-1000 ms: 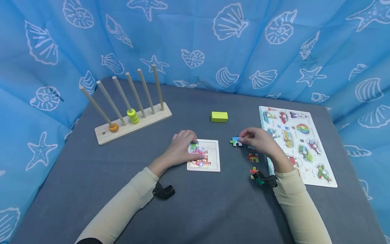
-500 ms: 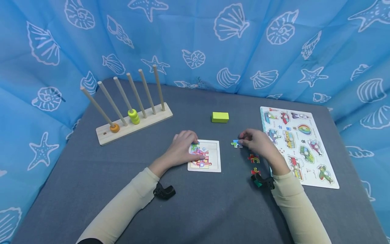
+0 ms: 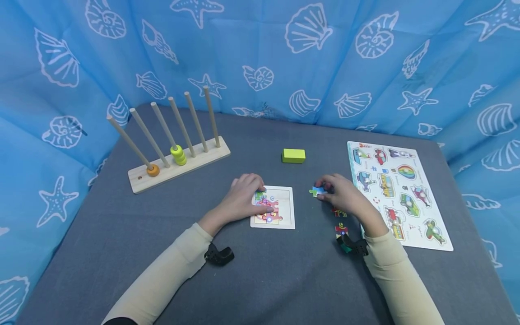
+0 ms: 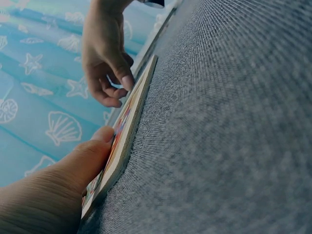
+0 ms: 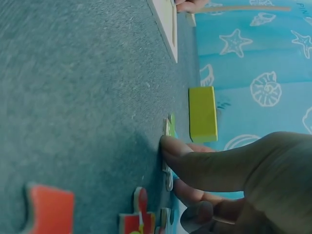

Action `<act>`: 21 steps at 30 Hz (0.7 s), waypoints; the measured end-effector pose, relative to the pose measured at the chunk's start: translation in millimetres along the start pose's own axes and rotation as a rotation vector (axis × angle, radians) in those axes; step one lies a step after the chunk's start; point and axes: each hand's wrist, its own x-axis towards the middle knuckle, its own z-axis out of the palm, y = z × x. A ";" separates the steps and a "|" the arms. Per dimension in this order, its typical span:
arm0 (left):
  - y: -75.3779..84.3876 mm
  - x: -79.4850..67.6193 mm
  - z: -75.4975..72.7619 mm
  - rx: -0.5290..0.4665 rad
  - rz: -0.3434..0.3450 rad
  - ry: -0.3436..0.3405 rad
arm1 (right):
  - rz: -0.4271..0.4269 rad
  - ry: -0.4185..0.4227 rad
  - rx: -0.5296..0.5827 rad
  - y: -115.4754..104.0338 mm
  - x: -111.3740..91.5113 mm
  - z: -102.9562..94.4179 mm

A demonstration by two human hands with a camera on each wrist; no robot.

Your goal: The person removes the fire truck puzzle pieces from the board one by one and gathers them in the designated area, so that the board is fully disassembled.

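Peg rack [image 3: 187,166] is left of and behind the puzzle tray [image 3: 286,207]; not using it. My left hand [image 3: 239,198] is at the tray's left side: fingers bent over it, thumb down on the fitted pieces [image 3: 275,217]. Reads as a steadying hold. Tray lies flat on the counter [image 3: 268,271], filled toward its left, bare wood down its right side and at back right. Yellow-green block [image 3: 293,156] sits behind the tray, well apart. Blue-green piece [image 3: 318,192] is just right of the tray, clamped between thumb and fingers of my right hand [image 3: 341,194]. Can't tell if it's clear of the counter. Red pieces [image 3: 341,229] lie right of the tray, on the near side of that hand. Picture board [image 3: 414,237] is farthest right of the tray.

My call: step in hand is picking up and orienting a piece. Next move calls for a short carry left, tabs matched, then a press into the bare area. Likely snag: wrong rotation.
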 end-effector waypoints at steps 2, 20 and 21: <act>0.2 -0.1 -0.8 0.001 -0.003 0.001 | -0.001 0.006 -0.005 1.0 -0.2 0.3; 2.6 0.2 -2.6 -0.002 -0.027 -0.016 | -0.065 0.235 0.065 -6.8 2.9 -14.8; 2.6 0.1 -2.4 -0.006 -0.029 -0.017 | -0.081 0.251 0.078 -11.6 3.9 -13.8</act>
